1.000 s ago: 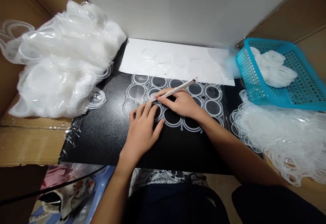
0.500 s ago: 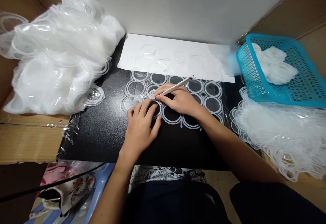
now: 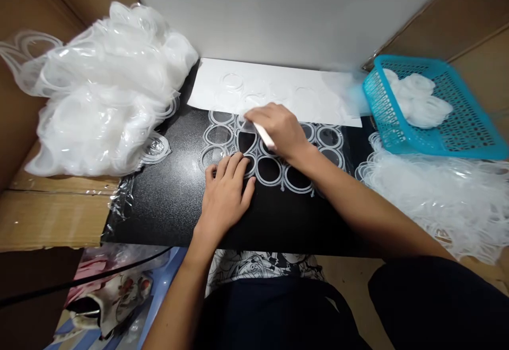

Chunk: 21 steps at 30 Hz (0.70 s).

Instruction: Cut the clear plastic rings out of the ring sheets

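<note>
A sheet of joined clear plastic rings lies on the black tabletop. My left hand rests with its fingers spread and their tips on the sheet's near left part. Above the sheet's far rows, my right hand is closed around a white pen-like tool, whose pale end points toward me. At that hand's fingertips is a piece of clear film, blurred, seemingly pinched there. Black shows through the ring opening just below it. The right hand hides part of the sheet.
Behind the sheet lies white paper bearing several faint clear discs. A big pile of bagged clear rings stands left. At right are a blue basket with white bundles inside and a heap of loose ring sheets.
My right hand has moved away from me toward the paper, and the tool has turned over. Clear film now shows at its fingertips. My left hand stays on the sheet; the view has shifted slightly.
</note>
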Tool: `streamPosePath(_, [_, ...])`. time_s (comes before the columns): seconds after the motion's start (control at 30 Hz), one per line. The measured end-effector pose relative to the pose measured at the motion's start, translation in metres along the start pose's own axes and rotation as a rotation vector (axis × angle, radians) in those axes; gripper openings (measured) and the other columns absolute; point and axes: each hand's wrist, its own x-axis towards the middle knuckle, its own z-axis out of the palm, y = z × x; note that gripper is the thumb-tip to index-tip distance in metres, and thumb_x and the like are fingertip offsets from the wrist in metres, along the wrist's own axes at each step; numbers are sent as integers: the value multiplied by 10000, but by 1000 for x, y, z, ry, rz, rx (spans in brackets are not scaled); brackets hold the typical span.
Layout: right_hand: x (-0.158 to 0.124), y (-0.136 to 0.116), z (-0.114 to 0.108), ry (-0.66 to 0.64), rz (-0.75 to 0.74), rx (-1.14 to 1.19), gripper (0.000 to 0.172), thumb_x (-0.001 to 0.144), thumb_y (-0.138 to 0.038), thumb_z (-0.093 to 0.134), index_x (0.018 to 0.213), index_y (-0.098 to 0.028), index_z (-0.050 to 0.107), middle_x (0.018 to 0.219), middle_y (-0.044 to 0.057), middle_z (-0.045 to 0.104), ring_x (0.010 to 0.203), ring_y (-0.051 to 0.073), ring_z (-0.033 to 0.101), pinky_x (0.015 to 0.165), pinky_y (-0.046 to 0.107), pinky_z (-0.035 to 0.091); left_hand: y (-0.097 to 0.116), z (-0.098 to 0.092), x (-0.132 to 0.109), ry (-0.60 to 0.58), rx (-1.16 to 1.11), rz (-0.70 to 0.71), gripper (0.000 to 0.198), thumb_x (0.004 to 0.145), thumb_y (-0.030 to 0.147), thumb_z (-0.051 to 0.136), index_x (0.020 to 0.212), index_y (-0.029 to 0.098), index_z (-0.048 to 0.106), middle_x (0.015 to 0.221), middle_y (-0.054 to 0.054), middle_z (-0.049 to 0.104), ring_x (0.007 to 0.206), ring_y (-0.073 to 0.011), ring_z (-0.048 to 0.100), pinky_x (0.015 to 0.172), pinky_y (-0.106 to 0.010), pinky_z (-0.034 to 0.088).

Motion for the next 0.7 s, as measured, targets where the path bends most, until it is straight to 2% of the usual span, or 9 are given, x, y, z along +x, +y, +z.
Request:
streamPosePath(0.13, [24, 24, -11, 205, 148, 99, 343, 1067, -434, 484, 1245, -280, 734, 1284, 91, 744, 1213, 332, 655, 1084, 550, 481, 0, 0, -1, 11, -8, 8, 403, 1075, 367, 464, 1442, 221, 543, 1569, -107, 546, 1427, -307, 478, 1141, -521, 345])
streamPosePath(0.2, [23, 33, -19, 302, 205, 151, 386, 1073, -487, 456, 1225, -283, 746, 1287, 90, 747, 1236, 327, 656, 1093, 549, 495, -1, 0, -1, 19, -21, 9, 394, 1071, 364, 475, 1430, 221, 551, 1555, -110, 556, 1417, -306, 485, 1131, -513, 350])
streamPosePath(0.27, [10, 37, -28, 334, 237, 189, 398, 1074, -488, 454, 1194, -268, 763, 1256, 86, 761, 1229, 310, 668, 1080, 533, 519, -3, -1, -2, 27, -49, 10, 381, 1062, 359, 497, 1413, 227, 565, 1529, -116, 575, 1405, -306, 497, 1119, -506, 356])
streamPosePath(0.33, [-13, 36, -36, 265, 236, 227, 342, 1051, -459, 521, 1160, -263, 780, 1209, 74, 778, 1181, 292, 696, 1053, 516, 545, -3, -3, -3, 51, -89, 10, 338, 1049, 347, 527, 1360, 236, 597, 1485, -118, 604, 1383, -306, 518, 1111, -501, 353])
streamPosePath(0.43, [-49, 30, -39, 13, 210, 330, 238, 1008, -396, 608, 1106, -298, 802, 1152, 36, 801, 1090, 262, 737, 1014, 486, 581, 2, -6, -6, 114, -122, 34, 249, 1039, 314, 548, 1260, 246, 639, 1415, -112, 643, 1354, -301, 545, 1116, -506, 336])
streamPosePath(0.5, [-66, 27, -36, -134, 220, 421, 210, 996, -379, 627, 1079, -318, 811, 1135, 16, 808, 1064, 251, 750, 995, 476, 596, 11, -7, -6, 117, -118, 78, 245, 1040, 298, 537, 1257, 246, 638, 1422, -117, 633, 1358, -304, 539, 1117, -505, 345])
streamPosePath(0.57, [-74, 26, -30, -181, 253, 498, 197, 986, -382, 644, 1061, -320, 815, 1137, 9, 810, 1069, 249, 754, 992, 473, 601, 23, -6, -4, 66, -115, 123, 279, 1042, 300, 526, 1296, 234, 620, 1465, -132, 595, 1382, -311, 514, 1117, -499, 364])
streamPosePath(0.7, [-75, 28, -24, -173, 278, 565, 185, 969, -395, 675, 1043, -304, 820, 1163, 16, 806, 1108, 253, 746, 1013, 472, 592, 45, 5, 2, -26, -103, 132, 330, 1053, 328, 505, 1343, 194, 587, 1511, -156, 551, 1408, -322, 486, 1119, -509, 376])
